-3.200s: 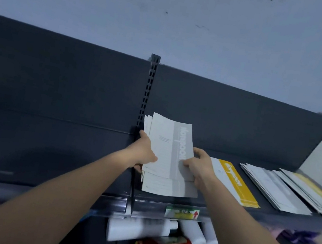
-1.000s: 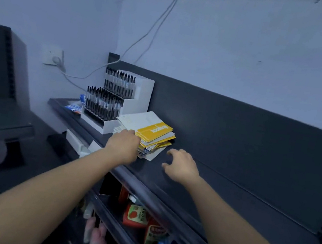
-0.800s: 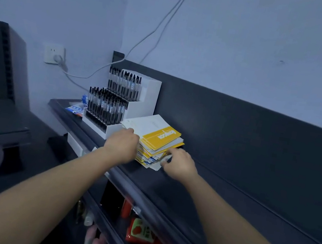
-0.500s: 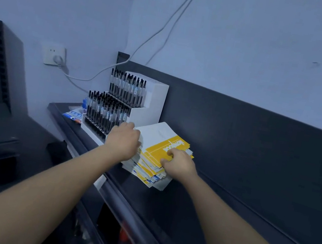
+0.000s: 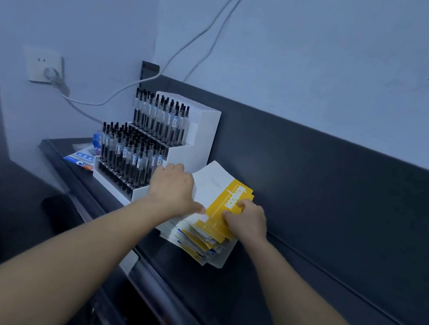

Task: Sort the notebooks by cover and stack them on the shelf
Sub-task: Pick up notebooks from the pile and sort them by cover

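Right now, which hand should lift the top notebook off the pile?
Probably the right hand: its curled fingers pinch the top notebook by its yellow edge. The left hand lies flat, steadying the pile.

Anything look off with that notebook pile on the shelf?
Yes. The notebook pile is ragged: lower covers fan out askew toward the shelf front, yellow and blue bands mixed. The left hand rests on it; the right hand pinches the top notebook.

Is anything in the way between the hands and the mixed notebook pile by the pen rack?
Nothing visible. The left hand lies on the notebook pile, and the right hand pinches the yellow top notebook. The pen rack stands just left of the pile, beside the left hand, not between.
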Demonstrator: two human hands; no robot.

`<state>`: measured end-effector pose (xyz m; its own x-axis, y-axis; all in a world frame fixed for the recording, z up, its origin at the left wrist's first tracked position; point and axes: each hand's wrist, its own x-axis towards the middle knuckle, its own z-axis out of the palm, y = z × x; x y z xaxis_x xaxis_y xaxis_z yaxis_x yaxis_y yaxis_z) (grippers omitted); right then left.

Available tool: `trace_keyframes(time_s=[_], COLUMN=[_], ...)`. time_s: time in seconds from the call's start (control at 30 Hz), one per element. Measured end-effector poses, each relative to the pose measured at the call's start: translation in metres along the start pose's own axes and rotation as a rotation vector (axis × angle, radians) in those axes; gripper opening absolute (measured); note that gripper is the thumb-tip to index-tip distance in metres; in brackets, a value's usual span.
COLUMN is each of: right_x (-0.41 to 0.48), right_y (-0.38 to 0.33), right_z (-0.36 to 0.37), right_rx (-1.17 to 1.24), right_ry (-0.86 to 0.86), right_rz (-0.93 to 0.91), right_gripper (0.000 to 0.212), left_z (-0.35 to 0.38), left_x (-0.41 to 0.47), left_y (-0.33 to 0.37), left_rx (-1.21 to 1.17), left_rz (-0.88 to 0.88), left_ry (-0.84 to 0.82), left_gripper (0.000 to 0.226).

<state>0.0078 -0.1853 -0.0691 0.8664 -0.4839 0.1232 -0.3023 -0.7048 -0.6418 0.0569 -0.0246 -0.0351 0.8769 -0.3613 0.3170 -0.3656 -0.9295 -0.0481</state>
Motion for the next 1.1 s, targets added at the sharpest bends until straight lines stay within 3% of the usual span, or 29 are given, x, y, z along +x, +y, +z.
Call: trace_keyframes(time_s=[0.23, 0.47, 0.77, 0.87, 0.97, 1.1], right_x=[-0.011, -0.026, -0.039, -0.049, -0.057, -0.072], right_y=[0.007, 0.015, 0.021, 0.023, 0.028, 0.032], right_z=[-0.004, -0.013, -0.023, -0.03, -0.038, -0.045], right_rx=[0.409, 0.693, 0.814, 0.85, 0.88, 0.916], right_ry=[0.039, 0.0, 0.092, 0.142, 0.183, 0.224], right_rz=[0.329, 0.501, 0.474, 0.444, 0.416, 0.397], right_gripper=[0.037, 0.03, 0.02, 0.018, 0.017, 0.011], left_z=[-0.005, 0.005, 0.004, -0.004, -0.012, -0.017], left_x=[-0.008, -0.014, -0.019, -0.023, -0.028, -0.032], left_y=[0.008, 0.01, 0.017, 0.021, 0.024, 0.026], left_rx=[-0.059, -0.231, -0.493, -0.702, -1.075, -1.512], left_rz=[0.091, 0.108, 0.048, -0.041, -0.197, -0.276], left_ry=[-0.028, -0.054, -0.092, -0.154, -0.235, -0.386], left_gripper=[0.064, 0.023, 0.034, 0.044, 0.049, 0.013])
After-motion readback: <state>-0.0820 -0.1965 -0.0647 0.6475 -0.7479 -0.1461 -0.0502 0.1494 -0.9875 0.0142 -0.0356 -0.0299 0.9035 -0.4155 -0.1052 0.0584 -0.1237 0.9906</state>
